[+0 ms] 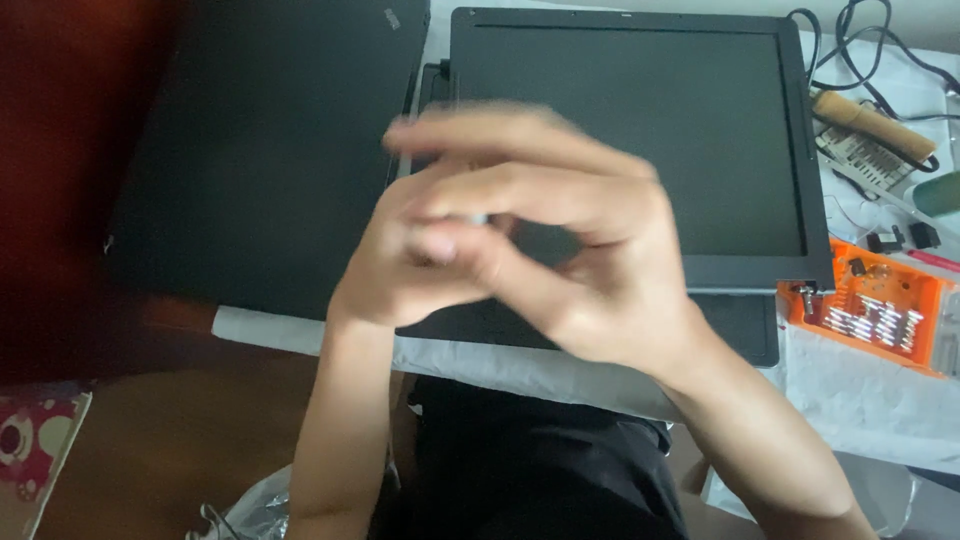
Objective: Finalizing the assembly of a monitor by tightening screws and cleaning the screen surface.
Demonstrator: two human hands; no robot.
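laptop lid (270, 150): black, plain
screen panel (640, 140): dark grey glass, black frame
bit case (880, 310): orange, silver bits are seen inside
table cover (880, 400): white
tool handle (870, 122): light brown
cables (860, 30): black
cloth (30, 440): pink, with white and dark round spots

Left hand (400, 270) meeting right hand (570, 250), blurred, above laptop screen (700, 120)

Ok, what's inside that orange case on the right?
The orange case lies open, showing a row of small metal screwdriver bits in slots. Its right end runs out of frame, so anything there is unseen.
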